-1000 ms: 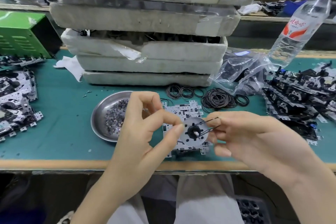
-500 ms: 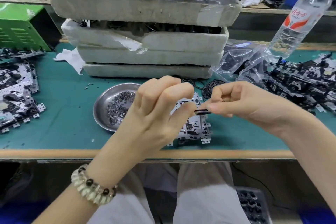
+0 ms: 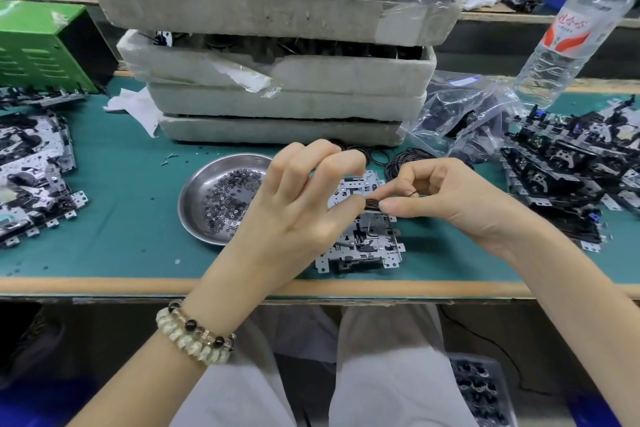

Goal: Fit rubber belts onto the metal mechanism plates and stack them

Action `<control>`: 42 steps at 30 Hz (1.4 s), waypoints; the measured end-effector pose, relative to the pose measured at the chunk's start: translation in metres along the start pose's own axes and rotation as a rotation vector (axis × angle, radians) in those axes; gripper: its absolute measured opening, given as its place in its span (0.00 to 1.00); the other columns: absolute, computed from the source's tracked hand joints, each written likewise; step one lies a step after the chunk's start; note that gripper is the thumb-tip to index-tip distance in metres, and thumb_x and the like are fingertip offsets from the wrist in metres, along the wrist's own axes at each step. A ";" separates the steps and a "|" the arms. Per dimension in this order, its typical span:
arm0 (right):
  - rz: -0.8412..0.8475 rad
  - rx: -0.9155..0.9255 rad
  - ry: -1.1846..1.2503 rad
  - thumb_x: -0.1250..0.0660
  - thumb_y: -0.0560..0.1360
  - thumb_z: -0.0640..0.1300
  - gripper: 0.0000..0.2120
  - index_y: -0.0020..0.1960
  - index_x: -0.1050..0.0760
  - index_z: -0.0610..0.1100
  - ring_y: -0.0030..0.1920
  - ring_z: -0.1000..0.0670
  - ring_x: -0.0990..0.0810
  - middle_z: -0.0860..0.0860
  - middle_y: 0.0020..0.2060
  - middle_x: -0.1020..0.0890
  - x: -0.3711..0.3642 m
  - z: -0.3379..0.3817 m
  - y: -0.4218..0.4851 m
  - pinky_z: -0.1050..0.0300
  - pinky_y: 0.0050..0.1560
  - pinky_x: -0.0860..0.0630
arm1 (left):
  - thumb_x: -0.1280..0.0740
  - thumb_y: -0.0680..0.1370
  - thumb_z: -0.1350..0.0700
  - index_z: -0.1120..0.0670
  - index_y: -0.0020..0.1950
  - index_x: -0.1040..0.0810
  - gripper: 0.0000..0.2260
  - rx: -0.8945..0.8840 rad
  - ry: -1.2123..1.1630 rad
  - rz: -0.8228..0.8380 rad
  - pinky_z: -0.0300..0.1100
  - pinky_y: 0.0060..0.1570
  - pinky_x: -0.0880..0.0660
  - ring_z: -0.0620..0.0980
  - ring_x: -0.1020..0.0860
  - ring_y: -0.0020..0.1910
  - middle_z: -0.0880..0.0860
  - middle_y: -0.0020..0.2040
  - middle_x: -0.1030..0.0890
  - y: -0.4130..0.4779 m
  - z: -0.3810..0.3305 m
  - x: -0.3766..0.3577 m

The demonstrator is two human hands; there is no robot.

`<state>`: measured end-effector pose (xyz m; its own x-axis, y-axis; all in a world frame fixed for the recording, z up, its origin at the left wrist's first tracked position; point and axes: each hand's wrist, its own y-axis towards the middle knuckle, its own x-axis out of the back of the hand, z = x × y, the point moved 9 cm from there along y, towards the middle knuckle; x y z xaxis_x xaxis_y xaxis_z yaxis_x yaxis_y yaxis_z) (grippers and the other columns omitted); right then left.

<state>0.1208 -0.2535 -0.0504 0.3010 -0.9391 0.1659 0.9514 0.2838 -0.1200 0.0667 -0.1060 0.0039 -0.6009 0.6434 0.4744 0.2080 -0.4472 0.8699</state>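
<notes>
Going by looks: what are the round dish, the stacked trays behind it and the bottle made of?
Round dish: metal, likely stainless steel; bare grey sheen with soft reflections.
Stacked trays: white expanded foam, it seems; matte, grainy, crumbled edges, partly under clear film.
Bottle: clear plastic, probably PET; transparent ribbed wall, printed label.

We take this for a factory assembly workshop: a green-matted tabletop [image 3: 121,218] crowded with piles of metal mechanism plates [image 3: 31,180], loose rubber belts [image 3: 403,161], a steel dish [image 3: 183,215] of tiny washers [image 3: 228,194], clear bags of parts [image 3: 460,114] and stacked foam trays [image 3: 284,104] of components, beside a green machine housing [image 3: 38,45].
</notes>
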 end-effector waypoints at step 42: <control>-0.660 0.353 -0.650 0.21 0.66 0.46 0.18 0.32 0.31 0.47 0.52 0.63 0.21 0.58 0.36 0.19 0.025 0.010 -0.058 0.72 0.46 0.34 | 0.32 0.81 0.49 0.50 0.47 0.18 0.07 0.613 -0.492 0.545 0.46 0.37 0.25 0.43 0.25 0.30 0.45 0.37 0.19 0.000 0.048 -0.053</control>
<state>0.0736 -0.2919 -0.0291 -0.4195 -0.6707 0.6117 0.8744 -0.1178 0.4706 0.1354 -0.1100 -0.0145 0.0604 0.6945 0.7170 0.8152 -0.4488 0.3661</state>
